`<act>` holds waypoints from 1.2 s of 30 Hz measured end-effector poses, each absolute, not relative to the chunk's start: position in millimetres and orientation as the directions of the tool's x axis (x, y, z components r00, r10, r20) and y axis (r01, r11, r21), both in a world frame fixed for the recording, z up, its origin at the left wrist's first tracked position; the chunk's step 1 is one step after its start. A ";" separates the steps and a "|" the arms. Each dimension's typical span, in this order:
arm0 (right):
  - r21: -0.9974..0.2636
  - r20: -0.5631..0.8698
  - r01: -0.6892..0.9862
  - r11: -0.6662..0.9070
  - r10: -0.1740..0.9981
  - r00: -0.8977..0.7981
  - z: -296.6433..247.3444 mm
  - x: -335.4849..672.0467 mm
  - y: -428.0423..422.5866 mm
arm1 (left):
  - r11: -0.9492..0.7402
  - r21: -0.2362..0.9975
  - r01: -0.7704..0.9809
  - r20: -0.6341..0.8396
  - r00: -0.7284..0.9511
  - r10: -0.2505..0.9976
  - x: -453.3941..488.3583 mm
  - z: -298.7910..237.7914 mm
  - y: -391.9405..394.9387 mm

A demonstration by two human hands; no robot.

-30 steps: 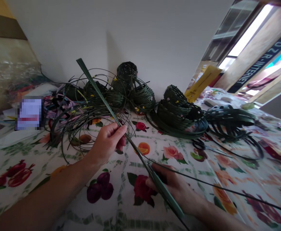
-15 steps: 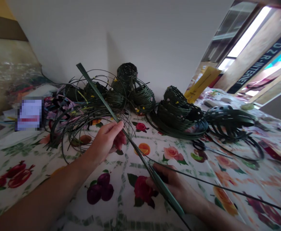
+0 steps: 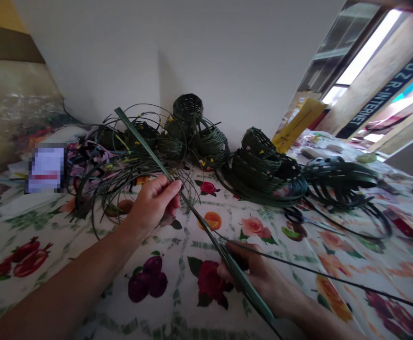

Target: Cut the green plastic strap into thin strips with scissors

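A bundle of flat dark green weaving strips (image 3: 142, 141) runs slantwise between my hands, from upper left to lower right. My left hand (image 3: 158, 200) pinches it near the middle, thumb on top. Lower down, my right hand (image 3: 248, 269) is closed around the strips, its fingers partly hidden behind them. One thin dark strand (image 3: 319, 271) splits off near my right hand and stretches out to the right edge. Behind my left hand lies a tangle of thin green strands (image 3: 121, 189) on the table.
Small woven green baskets (image 3: 188, 107) stand against the wall, with more baskets (image 3: 259, 165) stacked to the right. Scissors (image 3: 294, 216) lie before a coil of wide strips (image 3: 341, 174). A phone-like screen (image 3: 46, 167) is at left. The flowered tablecloth (image 3: 178, 293) covers the table.
The upper end of the strip bundle has dipped slightly and shifted a little right. Both hands keep their hold in nearly the same place.
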State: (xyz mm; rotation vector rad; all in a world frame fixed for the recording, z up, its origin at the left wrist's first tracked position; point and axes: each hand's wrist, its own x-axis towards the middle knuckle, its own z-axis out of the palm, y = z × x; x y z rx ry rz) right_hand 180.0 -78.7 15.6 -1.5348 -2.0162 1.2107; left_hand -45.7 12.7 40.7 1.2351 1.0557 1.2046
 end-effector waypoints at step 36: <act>-0.725 -0.168 0.679 0.112 0.928 -0.333 13.2 179.5 -83.0 | -0.017 0.996 -0.085 0.031 0.156 0.987 -40.4 26.3 11.0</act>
